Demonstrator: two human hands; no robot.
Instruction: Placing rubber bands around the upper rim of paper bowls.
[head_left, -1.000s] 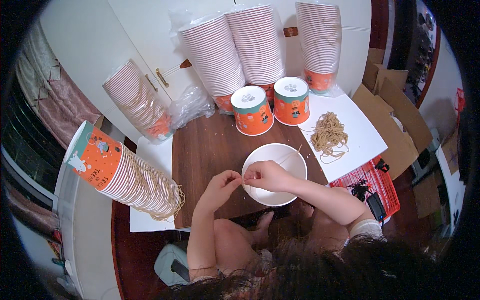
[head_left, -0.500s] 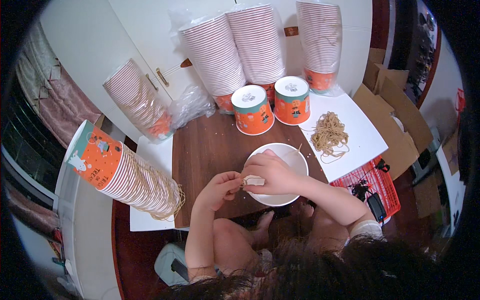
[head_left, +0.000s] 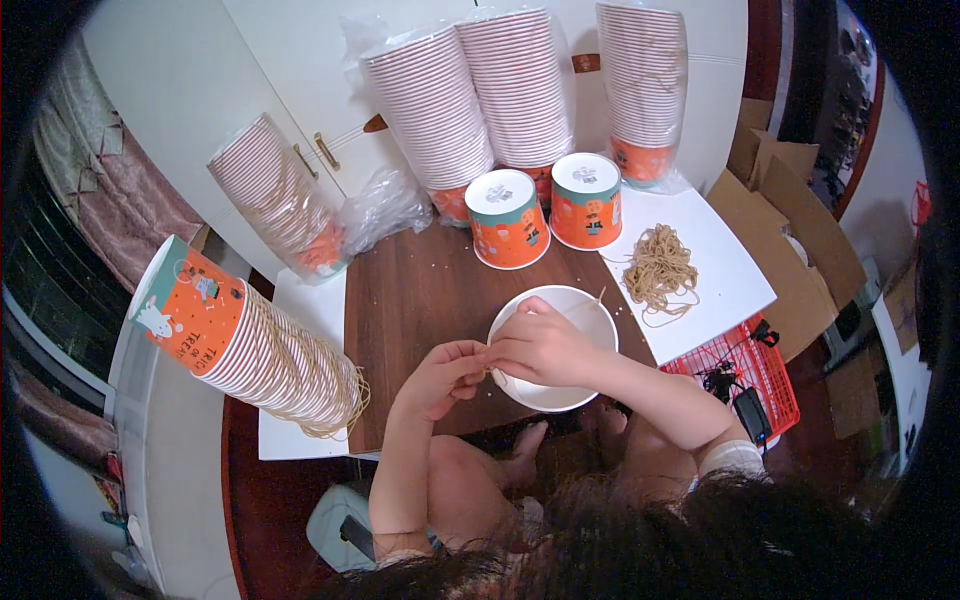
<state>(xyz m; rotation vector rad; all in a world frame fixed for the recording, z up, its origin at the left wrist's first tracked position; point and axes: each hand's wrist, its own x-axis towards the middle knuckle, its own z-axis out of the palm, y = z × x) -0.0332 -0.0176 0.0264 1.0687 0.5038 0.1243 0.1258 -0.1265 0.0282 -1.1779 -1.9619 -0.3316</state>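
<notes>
A white paper bucket (head_left: 590, 383) stands with its mouth up on the brown board, its white inside showing. At the left side of its rim my left hand (head_left: 447, 380) pinches thumb and fingers together. My right hand (head_left: 545, 347) reaches over the mouth, its thumb and fingertips meeting the left hand's. Both appear to grip a thin tan string (head_left: 497, 378), mostly hidden by the fingers. A short string end (head_left: 601, 295) shows at the far right rim. On the white surface to the right lies a loose heap of tan string (head_left: 660, 268).
Two orange-and-green buckets (head_left: 506, 222) stand upside down behind. Bagged bucket stacks (head_left: 430, 110) line the back. At left leans a tall stack (head_left: 280, 350) draped with string. A red basket (head_left: 780, 385) and open cardboard boxes (head_left: 790, 235) are at right.
The string loop that showed around my right thumb is now mostly out of sight. My right fingers have closed in against the left fingertips. The bucket stays in place.
</notes>
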